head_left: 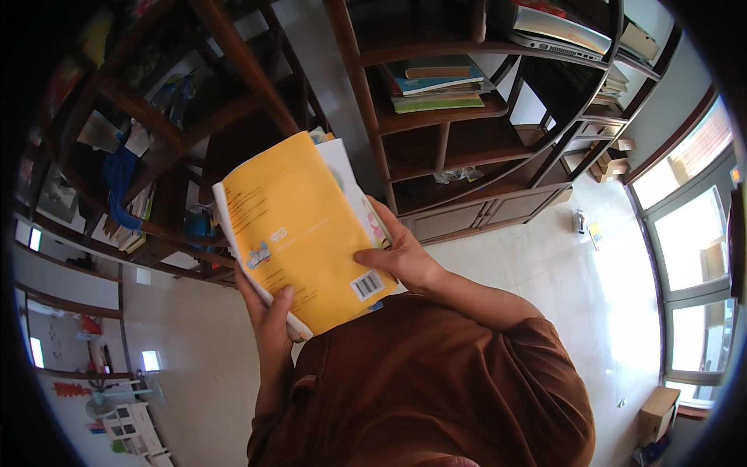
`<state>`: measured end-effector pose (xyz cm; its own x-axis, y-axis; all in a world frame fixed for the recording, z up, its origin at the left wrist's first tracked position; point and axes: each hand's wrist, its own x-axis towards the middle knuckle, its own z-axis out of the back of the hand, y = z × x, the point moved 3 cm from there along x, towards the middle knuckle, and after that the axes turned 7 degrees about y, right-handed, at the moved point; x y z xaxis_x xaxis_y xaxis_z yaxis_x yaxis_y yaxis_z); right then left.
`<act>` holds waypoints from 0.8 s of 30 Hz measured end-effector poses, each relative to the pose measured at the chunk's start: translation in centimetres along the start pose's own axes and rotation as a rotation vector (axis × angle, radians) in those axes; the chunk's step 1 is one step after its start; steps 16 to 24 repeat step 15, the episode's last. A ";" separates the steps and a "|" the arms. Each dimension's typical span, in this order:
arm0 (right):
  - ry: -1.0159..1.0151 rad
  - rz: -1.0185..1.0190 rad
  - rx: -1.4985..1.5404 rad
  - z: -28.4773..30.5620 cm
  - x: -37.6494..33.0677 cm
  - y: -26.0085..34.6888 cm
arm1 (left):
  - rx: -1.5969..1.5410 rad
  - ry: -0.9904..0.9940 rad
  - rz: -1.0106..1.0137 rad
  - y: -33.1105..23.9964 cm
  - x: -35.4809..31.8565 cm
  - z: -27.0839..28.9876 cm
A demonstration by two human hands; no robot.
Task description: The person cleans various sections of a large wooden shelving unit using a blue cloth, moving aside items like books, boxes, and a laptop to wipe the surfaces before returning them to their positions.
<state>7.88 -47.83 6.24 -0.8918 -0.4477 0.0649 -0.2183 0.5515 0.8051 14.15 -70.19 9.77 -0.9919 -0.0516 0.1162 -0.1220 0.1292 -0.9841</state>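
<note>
**Both hands on a stack of books**

The left hand gripped the lower edge of the yellow book, thumb on its cover (other books lay beneath it). The right hand clasped the stack's right side, held at chest height before the wooden shelf.

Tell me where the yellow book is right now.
In the head view, the yellow book sits centre-left, held on a stack between the left hand and right hand, before the wooden shelves.

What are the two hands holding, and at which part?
A stack of books, yellow book on top: left hand grips the lower spine corner, right hand the lower right edge.
</note>
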 end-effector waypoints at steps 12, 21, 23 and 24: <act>-0.317 0.244 0.000 8.5 -8.6 4.1 | -0.098 0.396 0.055 3.0 3.9 -11.3; -0.308 0.281 0.033 9.5 -10.3 6.0 | -0.047 0.510 0.039 4.0 5.9 -13.8; -0.308 0.281 0.033 9.5 -10.3 6.0 | -0.047 0.510 0.039 4.0 5.9 -13.8; -0.308 0.281 0.033 9.5 -10.3 6.0 | -0.047 0.510 0.039 4.0 5.9 -13.8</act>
